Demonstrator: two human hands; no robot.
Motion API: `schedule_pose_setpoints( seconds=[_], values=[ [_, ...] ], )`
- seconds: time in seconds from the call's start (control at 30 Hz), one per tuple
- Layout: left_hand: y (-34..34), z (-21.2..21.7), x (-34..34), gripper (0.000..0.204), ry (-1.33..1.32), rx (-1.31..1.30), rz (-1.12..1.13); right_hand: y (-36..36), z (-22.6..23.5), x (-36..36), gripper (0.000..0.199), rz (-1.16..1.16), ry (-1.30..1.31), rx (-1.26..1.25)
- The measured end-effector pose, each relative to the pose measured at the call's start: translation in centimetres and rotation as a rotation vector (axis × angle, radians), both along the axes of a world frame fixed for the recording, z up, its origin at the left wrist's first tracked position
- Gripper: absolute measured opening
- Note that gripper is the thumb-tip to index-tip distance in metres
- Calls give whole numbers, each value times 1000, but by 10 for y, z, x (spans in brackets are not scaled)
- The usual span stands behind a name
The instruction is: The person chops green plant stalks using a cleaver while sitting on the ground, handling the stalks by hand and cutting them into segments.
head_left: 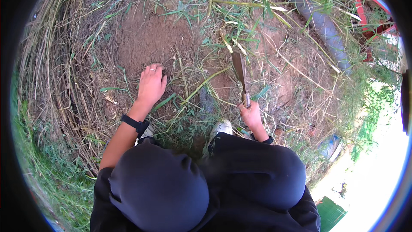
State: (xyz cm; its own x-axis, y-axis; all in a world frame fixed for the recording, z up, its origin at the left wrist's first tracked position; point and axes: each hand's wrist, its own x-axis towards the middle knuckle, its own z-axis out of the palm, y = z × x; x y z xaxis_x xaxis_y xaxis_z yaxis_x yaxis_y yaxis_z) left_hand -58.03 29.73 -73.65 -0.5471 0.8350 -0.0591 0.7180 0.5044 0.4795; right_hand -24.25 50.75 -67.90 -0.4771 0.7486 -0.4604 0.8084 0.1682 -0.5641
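- The left hand (151, 85) rests palm down on the bare soil (148, 38), fingers (150, 69) bent and pressing into the dirt, holding nothing.
- The right hand (251, 115) has its fingers wrapped tight around the handle of one trowel (239, 72), blade pointing away over grass.
- One grey pipe (322, 25) lies well apart, upper right.
- Two white shoes (221, 127) show near the knees.

Reddish-brown bare soil (150, 38) fills the upper middle of the frame, crossed by green grass blades (231, 4) and pale straw-yellow dry stalks (47, 60) on the left. The trowel (238, 71) at centre has a dull rusty-brown blade with a silvery neck. A black wristband (134, 123) sits at centre left, and black trousers (206, 180) cover the bottom. One white shoe (222, 127) shows at lower centre. At the upper right lie a grey pipe (322, 23) and a red metal frame (365, 0).
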Motion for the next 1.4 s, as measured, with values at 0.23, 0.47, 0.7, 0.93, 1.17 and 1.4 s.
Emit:
schedule_pose_setpoints(
  seconds=[0.23,0.47,0.7,0.93,1.17,1.4],
  values=[
    [-11,17,13,36,158,48,-42,-40,3,-4,36,223,-211,-80],
    [16,48,36,23,-122,153,-307,-40,20,-65,38,165,229,36],
    [42,20,49,28,-1375,176,247,-30,49,-164,38,788,71,39],
    [21,1,31,17,-1563,257,565,81,35,-178,26,433,302,890],
    [18,5,7,23,-1664,170,617,86,-11,-181,45,312,-90,408],
    [17,16,3,20,-1275,137,572,58,-52,-172,56,151,32,70]
  ],
)
